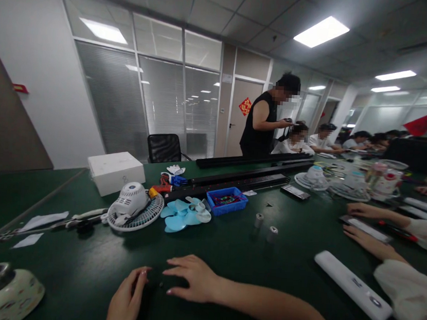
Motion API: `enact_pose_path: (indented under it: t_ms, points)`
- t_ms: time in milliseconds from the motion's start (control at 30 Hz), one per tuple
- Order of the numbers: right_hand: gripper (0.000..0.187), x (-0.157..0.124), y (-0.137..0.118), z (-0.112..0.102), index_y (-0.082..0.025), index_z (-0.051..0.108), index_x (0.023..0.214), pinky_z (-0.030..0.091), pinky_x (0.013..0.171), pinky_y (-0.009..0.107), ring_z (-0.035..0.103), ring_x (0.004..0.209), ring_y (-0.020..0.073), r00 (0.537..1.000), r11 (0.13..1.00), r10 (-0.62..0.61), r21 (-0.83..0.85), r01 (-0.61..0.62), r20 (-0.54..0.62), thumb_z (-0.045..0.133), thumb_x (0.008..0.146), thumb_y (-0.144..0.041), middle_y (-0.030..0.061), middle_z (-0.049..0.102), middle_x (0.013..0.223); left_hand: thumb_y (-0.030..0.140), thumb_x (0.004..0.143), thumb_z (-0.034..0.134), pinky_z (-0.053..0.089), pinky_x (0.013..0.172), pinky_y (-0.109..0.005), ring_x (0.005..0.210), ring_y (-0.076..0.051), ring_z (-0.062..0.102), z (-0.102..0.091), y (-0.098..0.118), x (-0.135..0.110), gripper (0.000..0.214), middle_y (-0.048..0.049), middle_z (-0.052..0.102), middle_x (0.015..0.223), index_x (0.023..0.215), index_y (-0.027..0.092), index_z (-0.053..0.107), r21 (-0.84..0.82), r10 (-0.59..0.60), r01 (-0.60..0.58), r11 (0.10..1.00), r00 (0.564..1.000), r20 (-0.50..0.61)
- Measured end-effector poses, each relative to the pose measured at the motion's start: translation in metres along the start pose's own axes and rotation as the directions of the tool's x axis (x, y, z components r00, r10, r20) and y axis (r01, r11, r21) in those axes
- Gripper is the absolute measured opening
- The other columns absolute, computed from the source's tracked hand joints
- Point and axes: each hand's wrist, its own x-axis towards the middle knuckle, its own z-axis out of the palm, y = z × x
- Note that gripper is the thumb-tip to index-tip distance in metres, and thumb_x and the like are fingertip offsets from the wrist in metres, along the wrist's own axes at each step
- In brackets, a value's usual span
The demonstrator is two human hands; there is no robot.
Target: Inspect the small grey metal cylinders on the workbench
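My left hand [128, 298] is low in the middle of the view, just above the green table. Its thumb and fingers are pressed together, and whatever may be between the tips is too small to make out. Beside it my right hand [195, 279] reaches in from the right with its fingers apart and nothing in them. A tiny dark piece [161, 285] lies on the table between the two hands. Past them are light blue fan blades [180, 216], and two small metal cylinders [273, 234] stand upright to the right.
A white fan head with grille [133, 205] and a white box [116, 170] stand at the left. A blue tray [228, 210] holds wires. At the right lies a long white device [353, 287], near a co-worker's hands [370, 241]. A patterned appliance [17, 295] sits front left.
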Motion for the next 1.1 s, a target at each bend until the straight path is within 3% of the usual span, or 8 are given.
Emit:
enact_pose_path:
  t_ms: [167, 400, 500, 600, 667, 767, 867, 1100]
  points:
    - [0.034, 0.021, 0.009, 0.043, -0.024, 0.062, 0.122, 0.037, 0.104, 0.03, 0.052, 0.123, 0.0163, 0.998, 0.999, -0.038, -0.019, 0.039, 0.05, 0.049, 0.092, -0.035, 0.0043, 0.06, 0.13, 0.06, 0.082, 0.041, 0.056, 0.079, -0.034, 0.086, -0.025, 0.07, 0.002, -0.001, 0.0, 0.048, -0.0052, 0.074, 0.091, 0.098, 0.022, 0.066, -0.033, 0.003, -0.003, 0.999, 1.0, -0.004]
    - [0.026, 0.019, 0.018, 0.049, -0.022, 0.068, 0.111, 0.041, 0.097, 0.025, 0.061, 0.11, 0.0126, 0.999, 0.997, -0.049, -0.051, 0.049, 0.014, 0.05, 0.093, -0.027, 0.0018, 0.069, 0.114, 0.061, 0.079, 0.043, 0.055, 0.081, -0.034, 0.088, -0.025, 0.07, 0.005, -0.003, 0.001, 0.049, -0.0052, 0.074, 0.094, 0.096, 0.022, 0.067, -0.061, -0.008, 0.008, 0.998, 1.0, -0.011]
    - [0.026, 0.001, 0.023, 0.026, -0.022, 0.069, 0.11, 0.045, 0.089, 0.026, 0.066, 0.097, 0.0116, 0.994, 0.994, -0.088, -0.065, 0.083, -0.067, 0.049, 0.093, -0.024, 0.0003, 0.073, 0.104, 0.062, 0.081, 0.042, 0.055, 0.08, -0.034, 0.086, -0.025, 0.07, 0.002, 0.0, -0.001, 0.049, -0.005, 0.074, 0.093, 0.097, 0.022, 0.066, -0.038, -0.022, 0.022, 0.999, 1.0, -0.011]
    - [0.025, -0.038, 0.037, -0.022, -0.024, 0.069, 0.109, 0.049, 0.084, 0.028, 0.068, 0.092, 0.0133, 0.958, 0.992, 0.023, -0.115, -0.058, -0.286, 0.052, 0.091, -0.023, 0.0009, 0.073, 0.102, 0.063, 0.082, 0.039, 0.055, 0.079, -0.035, 0.086, -0.025, 0.07, 0.001, 0.003, -0.002, 0.051, -0.0054, 0.074, 0.091, 0.098, 0.022, 0.066, -0.023, -0.029, 0.029, 0.999, 1.0, 0.004]
    - [0.025, -0.072, 0.053, -0.063, -0.024, 0.07, 0.107, 0.051, 0.083, 0.03, 0.068, 0.093, 0.0152, 0.876, 0.956, 0.139, -0.167, -0.24, -0.461, 0.052, 0.091, -0.024, 0.0026, 0.073, 0.102, 0.064, 0.082, 0.039, 0.055, 0.077, -0.035, 0.085, -0.025, 0.07, 0.001, 0.004, -0.002, 0.053, -0.0055, 0.074, 0.09, 0.1, 0.022, 0.065, -0.02, -0.028, 0.028, 0.999, 0.999, 0.022]
    - [0.027, -0.124, 0.082, -0.118, -0.023, 0.071, 0.105, 0.051, 0.087, 0.034, 0.067, 0.095, 0.0183, 0.685, 0.83, 0.241, -0.22, -0.513, -0.687, 0.049, 0.091, -0.029, 0.0048, 0.072, 0.104, 0.064, 0.082, 0.039, 0.055, 0.074, -0.034, 0.082, -0.025, 0.07, 0.002, 0.005, 0.0, 0.053, -0.0052, 0.073, 0.087, 0.1, 0.022, 0.065, -0.01, -0.022, 0.023, 1.0, 0.999, 0.037]
    - [0.03, -0.163, 0.107, -0.148, -0.022, 0.072, 0.104, 0.052, 0.088, 0.036, 0.067, 0.097, 0.0209, 0.551, 0.679, 0.3, -0.231, -0.697, -0.779, 0.047, 0.091, -0.032, 0.0053, 0.072, 0.105, 0.064, 0.081, 0.039, 0.055, 0.071, -0.033, 0.081, -0.024, 0.07, 0.001, 0.004, 0.0, 0.053, -0.005, 0.073, 0.086, 0.099, 0.021, 0.065, -0.002, -0.022, 0.022, 1.0, 0.999, 0.037]
    - [0.034, -0.184, 0.132, -0.149, -0.02, 0.071, 0.107, 0.053, 0.084, 0.035, 0.067, 0.095, 0.0212, 0.557, 0.559, 0.396, -0.29, -0.777, -0.73, 0.042, 0.092, -0.031, 0.005, 0.071, 0.107, 0.064, 0.08, 0.04, 0.055, 0.07, -0.032, 0.079, -0.024, 0.07, -0.001, 0.009, 0.0, 0.053, -0.0037, 0.073, 0.083, 0.1, 0.022, 0.065, 0.024, -0.055, 0.054, 0.998, 0.998, 0.044]
